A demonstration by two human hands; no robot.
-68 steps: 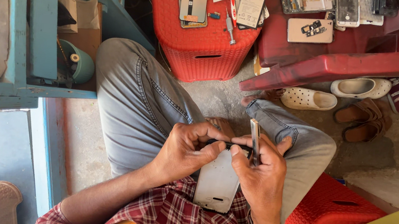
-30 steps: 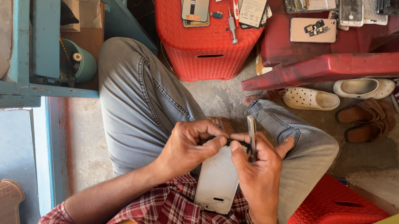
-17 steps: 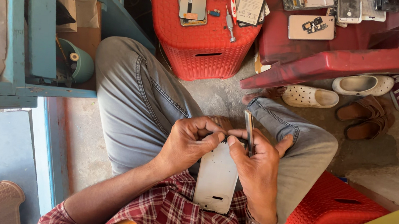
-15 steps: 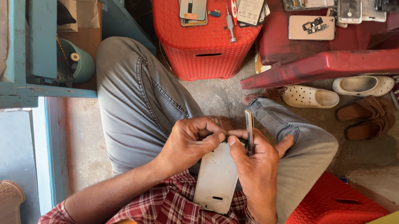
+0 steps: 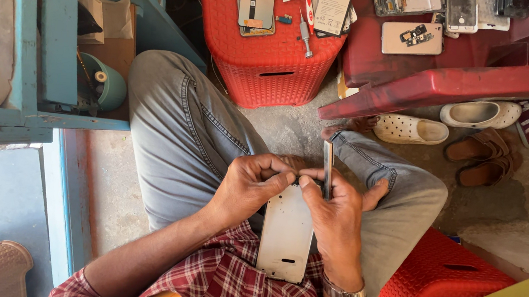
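Phone frame (image 5: pixel 285 237), pale, lies lengthwise on the lap, its lower end toward the plaid shirt (image 5: pixel 241 292), so both hands meet at its upper edge. Left hand (image 5: pixel 248 183): grip closed, fingertips pinching that edge. Right hand (image 5: pixel 335 215): grip closed on a thin metal tool (image 5: pixel 327 165), upright above the frame. Beyond the frame, red stool (image 5: pixel 265 56) serves as counter, carrying phone parts.

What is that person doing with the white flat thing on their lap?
A person sits cross-legged on the floor with a white phone frame resting on their lap. The left hand pinches its top edge, and the right hand holds a thin metal tool upright against the same spot. In front of them, a red stool carries phone parts and a screwdriver. Sandals and shoes lie beside a red chair.
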